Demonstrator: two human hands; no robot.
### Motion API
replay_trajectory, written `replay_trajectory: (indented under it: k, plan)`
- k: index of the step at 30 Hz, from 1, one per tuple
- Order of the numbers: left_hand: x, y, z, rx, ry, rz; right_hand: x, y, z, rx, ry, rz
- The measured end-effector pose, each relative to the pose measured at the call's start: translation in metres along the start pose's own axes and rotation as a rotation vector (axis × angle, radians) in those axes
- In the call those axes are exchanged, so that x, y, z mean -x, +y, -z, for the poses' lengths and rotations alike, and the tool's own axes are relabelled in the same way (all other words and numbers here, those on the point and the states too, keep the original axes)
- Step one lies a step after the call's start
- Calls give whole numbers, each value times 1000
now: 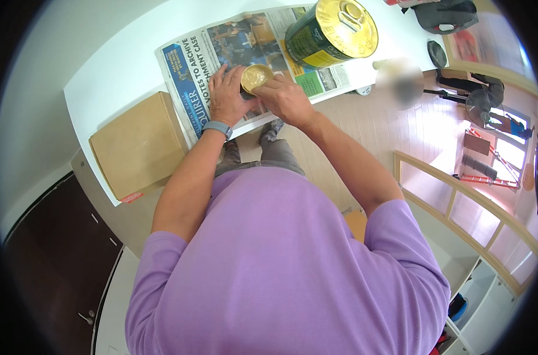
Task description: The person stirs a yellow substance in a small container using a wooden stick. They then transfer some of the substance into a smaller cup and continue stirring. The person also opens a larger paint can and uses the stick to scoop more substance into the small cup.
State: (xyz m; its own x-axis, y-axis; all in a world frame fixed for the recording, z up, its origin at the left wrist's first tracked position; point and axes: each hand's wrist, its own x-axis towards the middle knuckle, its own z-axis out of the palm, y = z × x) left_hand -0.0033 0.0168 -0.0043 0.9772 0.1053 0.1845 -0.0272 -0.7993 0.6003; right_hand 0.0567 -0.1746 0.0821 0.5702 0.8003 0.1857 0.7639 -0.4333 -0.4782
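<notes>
Head view: a lilac short-sleeved shirt (286,260) on the wearer fills much of the lower half, and both bare forearms reach upward from its sleeves. Beyond it, bent by the lens, runs a long white tabletop (115,89). A dark brown door (55,254) with a metal handle stands at the lower left.

On the tabletop lies a colour-printed newspaper (221,53), spread flat. Just beside its left edge sits a plain brown cardboard box (141,148). On the newspaper's right-hand part stands a large cylindrical metal can (331,35) with dark green sides, a yellow patch and a shiny gold top.

Between box and can, the hands meet over the newspaper near the tabletop's close edge. The left hand (228,97) is curled around the left side of a small, round, dark-sided container with a gold-coloured top (257,78), holding it. The right hand (286,102) has its fingers bunched at the container's right rim; whether they pinch it or only press it cannot be told. Smallest is a grey-blue banded wristwatch (217,128) on the left wrist.
</notes>
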Motion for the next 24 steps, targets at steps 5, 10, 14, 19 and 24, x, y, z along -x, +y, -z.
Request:
replay_trajectory:
  k: [5,10,14,19,24]
  plan:
    - [-1,4,2,15,11,18,14,15,11,94,36,-90]
    - [-2,6,5,-25,-8,15,-6,17,3,122,47,-67]
    - [2,0,-1,-24,-15,8,2,3,2,41,-15,34]
    - [0,6,6,10,-15,25,17,19,20,43,36,-78]
    - [-3,9,10,25,-20,24,-9,13,8,59,6,-84]
